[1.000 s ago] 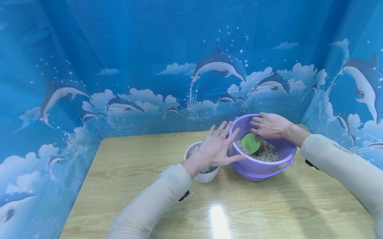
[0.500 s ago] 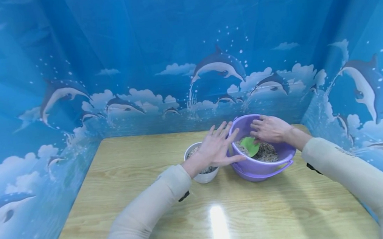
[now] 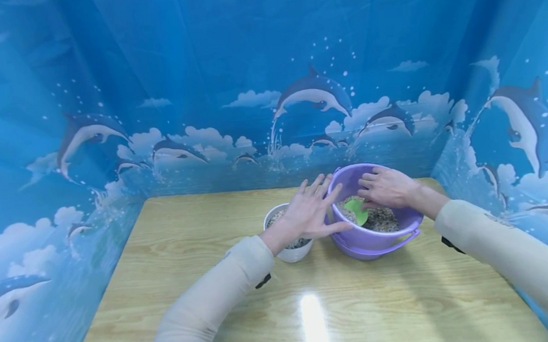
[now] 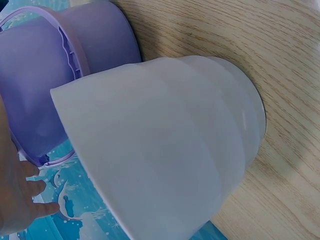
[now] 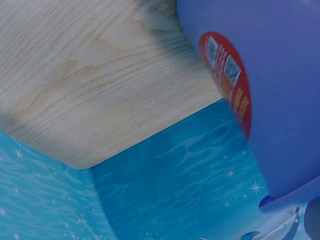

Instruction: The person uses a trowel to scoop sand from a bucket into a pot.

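My right hand (image 3: 388,187) reaches into a purple bucket (image 3: 375,242) and grips a small green scoop (image 3: 357,210). The scoop's rounded blade is partly sunk in the loose, gravel-like grains (image 3: 380,219) at the bottom; its handle is hidden by my fingers. Fingers spread, my left hand (image 3: 307,211) lies across a white pot (image 3: 295,254) and reaches the bucket's left rim. Similar grains fill the pot. In the left wrist view the pot's ribbed side (image 4: 165,135) is large, with my left fingers (image 4: 36,188) at the edge. The right wrist view shows the bucket's outer wall (image 5: 280,90).
Pot and bucket stand side by side on a wood-grain table (image 3: 188,254), towards its back edge. The bucket's purple handle (image 3: 398,244) hangs down in front. A blue dolphin-print curtain (image 3: 225,61) encloses the back and both sides.
The green scoop has tilted and sunk deeper among the grains, so less of its blade shows. My right hand has shifted slightly lower; the left hand stays where it was.
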Motion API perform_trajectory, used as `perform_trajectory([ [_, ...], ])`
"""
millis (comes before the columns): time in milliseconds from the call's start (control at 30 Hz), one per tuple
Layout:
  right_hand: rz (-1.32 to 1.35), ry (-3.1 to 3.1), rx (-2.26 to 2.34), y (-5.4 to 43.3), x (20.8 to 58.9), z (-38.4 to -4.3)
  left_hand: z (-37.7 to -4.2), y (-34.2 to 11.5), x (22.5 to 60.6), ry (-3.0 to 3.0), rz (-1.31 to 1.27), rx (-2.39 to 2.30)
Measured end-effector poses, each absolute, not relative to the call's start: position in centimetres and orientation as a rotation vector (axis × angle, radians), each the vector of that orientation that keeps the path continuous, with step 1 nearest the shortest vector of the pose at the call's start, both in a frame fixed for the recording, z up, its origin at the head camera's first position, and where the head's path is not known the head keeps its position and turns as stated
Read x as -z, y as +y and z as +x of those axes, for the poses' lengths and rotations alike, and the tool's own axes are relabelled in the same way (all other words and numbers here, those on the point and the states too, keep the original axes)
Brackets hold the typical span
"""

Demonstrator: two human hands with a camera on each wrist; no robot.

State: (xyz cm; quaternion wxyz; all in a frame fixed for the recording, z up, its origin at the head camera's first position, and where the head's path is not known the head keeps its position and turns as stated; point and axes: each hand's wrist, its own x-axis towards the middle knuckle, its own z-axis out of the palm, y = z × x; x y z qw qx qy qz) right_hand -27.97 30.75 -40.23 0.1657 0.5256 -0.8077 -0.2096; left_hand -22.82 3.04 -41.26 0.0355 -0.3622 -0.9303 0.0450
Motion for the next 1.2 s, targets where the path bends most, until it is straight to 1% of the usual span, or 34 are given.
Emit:
perform_trajectory([
  [267,1.478,-2.311,0.533,31.0,40.1,-27.3,-22.8,3.0,41.2,-2.848,-1.113,-0.145],
  [500,1.408,-2.4,0.467,31.7,39.5,-26.6,-22.8,3.0,41.1,-2.859,-1.098,-0.157],
  [800,1.347,-2.492,0.431,32.8,39.1,-26.2,-22.8,3.0,41.2,-2.864,-1.116,-0.127],
  [1200,1.312,-2.453,0.38,33.6,39.0,-26.0,-22.7,2.9,41.2,-2.861,-1.11,-0.113],
])
